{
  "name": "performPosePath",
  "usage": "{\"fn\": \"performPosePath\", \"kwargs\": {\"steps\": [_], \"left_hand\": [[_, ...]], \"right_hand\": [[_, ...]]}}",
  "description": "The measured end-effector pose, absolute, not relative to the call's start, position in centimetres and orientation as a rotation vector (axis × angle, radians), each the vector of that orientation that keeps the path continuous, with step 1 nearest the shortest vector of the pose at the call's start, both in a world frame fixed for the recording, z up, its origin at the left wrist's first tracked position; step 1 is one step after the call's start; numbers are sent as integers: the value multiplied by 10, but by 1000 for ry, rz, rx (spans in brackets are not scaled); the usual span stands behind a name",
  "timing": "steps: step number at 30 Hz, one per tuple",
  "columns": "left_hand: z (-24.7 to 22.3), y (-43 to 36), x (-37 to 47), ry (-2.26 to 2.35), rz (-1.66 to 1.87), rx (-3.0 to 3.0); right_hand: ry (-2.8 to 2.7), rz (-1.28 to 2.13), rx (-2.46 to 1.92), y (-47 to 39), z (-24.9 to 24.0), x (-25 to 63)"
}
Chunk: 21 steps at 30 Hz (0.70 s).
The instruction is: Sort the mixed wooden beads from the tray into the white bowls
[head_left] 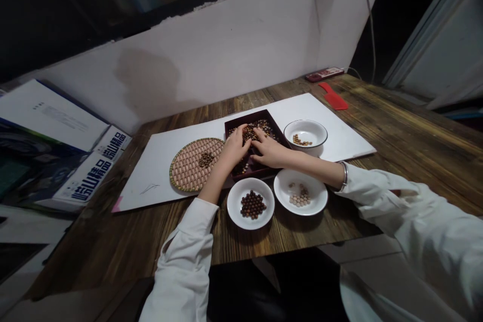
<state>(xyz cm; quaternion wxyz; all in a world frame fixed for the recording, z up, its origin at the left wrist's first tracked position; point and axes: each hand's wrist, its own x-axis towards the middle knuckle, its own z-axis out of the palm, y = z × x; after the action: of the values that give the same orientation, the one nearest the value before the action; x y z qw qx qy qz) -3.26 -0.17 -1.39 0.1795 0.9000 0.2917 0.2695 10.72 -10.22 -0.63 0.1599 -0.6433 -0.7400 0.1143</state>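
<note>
– Head camera, and we're right over mixed beads (266,126), heaped inside the dark red box (258,166)! The hands?

– Both there! Left hand (237,146) and right hand (269,151) lean in, fingers bent loosely down to the beads, neither a fist. Gripping any? Can't tell; the fingertips are partly lost among them.

– And that box?

– Its raised walls probably stop the round beads rolling away.

– Around it?

– Near side, a white bowl (234,213) with dark beads (253,205); to its right, a white dish (318,196) with pale beads (301,198), under the right forearm. Further right, another bowl (320,134) with orange-brown beads (301,141). Left, a woven tray (183,167) carrying brown beads (206,160).

– All so close!

– Likely for short reaches. Beneath box and tray, a white board (145,173); far right, a red tool (334,98) sits apart on the wooden table (396,123).
</note>
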Motion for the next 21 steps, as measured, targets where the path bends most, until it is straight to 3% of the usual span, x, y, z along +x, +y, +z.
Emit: {"fn": "performPosePath", "kwargs": {"steps": [21], "left_hand": [[-6, -10, -34, 866, 503, 2711]], "right_hand": [[-2011, 118, -1878, -104, -6, 107]]}}
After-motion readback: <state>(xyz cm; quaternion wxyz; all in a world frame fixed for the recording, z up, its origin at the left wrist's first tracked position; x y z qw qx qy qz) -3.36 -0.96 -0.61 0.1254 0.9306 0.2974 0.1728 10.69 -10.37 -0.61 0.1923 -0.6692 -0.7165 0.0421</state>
